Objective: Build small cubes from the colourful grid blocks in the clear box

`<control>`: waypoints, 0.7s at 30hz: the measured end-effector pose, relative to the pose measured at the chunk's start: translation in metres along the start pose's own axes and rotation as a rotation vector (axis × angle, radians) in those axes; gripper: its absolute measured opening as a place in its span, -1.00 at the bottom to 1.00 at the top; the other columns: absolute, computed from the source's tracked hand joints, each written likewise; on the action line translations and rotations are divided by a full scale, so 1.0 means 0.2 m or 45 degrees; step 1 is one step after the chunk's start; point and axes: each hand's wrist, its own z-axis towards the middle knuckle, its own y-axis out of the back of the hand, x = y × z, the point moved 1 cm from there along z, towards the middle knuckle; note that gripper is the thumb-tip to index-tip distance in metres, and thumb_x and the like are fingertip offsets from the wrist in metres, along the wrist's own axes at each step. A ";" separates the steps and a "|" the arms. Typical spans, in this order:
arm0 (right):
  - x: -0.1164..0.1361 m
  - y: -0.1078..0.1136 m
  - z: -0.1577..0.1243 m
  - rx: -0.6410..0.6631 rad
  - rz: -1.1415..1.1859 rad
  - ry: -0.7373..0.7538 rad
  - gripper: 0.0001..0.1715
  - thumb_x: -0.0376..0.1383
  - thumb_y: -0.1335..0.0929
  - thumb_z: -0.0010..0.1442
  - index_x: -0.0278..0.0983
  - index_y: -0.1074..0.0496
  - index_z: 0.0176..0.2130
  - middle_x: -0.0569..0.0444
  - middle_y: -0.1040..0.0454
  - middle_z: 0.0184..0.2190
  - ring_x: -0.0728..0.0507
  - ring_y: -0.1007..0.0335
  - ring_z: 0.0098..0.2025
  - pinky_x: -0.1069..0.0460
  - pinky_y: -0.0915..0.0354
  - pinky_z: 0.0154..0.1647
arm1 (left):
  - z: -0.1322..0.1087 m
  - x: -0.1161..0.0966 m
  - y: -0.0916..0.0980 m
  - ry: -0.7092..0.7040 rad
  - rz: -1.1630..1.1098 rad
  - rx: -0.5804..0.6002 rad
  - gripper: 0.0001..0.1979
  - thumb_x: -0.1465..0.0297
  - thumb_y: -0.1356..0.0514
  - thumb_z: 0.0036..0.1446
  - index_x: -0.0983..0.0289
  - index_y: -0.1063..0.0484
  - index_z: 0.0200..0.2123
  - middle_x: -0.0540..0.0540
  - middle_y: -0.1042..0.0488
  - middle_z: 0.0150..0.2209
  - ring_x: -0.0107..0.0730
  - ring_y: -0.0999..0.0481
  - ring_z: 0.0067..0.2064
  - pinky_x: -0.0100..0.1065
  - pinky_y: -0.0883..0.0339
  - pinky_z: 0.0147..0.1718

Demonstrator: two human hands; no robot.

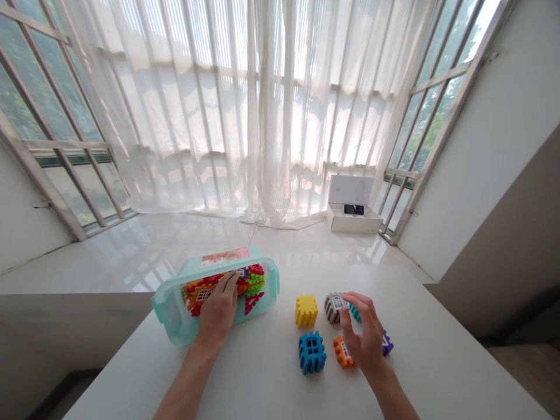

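Observation:
My left hand (219,308) reaches into a tipped pale-teal plastic bin (175,329). Its fingers are stretched out over a pile of interlocking toy blocks (254,281) in red, orange and green, the tips partly lost among them. My right hand (366,332) hovers above the table with thumb and index finger apart, at the right edge of a grey block cube (333,307); I cannot tell whether it touches. Around it are an orange cube (343,352), a teal cube (354,313) and a purple cube (387,343), all partly covered by the hand.
A yellow cube (306,310) and a blue cube with a window (312,353) stand between my hands on the white table (262,373). An open white box (355,220) holding a dark device (354,209) sits at the back right, before sheer curtains (271,116).

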 end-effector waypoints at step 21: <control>0.03 -0.02 -0.02 0.068 0.033 0.109 -0.62 -0.57 -0.31 0.23 -0.31 -0.41 0.01 -0.08 -0.50 -0.16 -0.17 -0.47 -0.09 -0.10 -0.45 -0.09 | -0.02 -0.10 0.13 -0.401 -0.166 -0.506 -0.69 0.53 -0.18 0.28 0.18 -0.43 0.06 0.13 -0.53 -0.09 -0.24 -0.59 -0.11 -0.23 -0.49 -0.10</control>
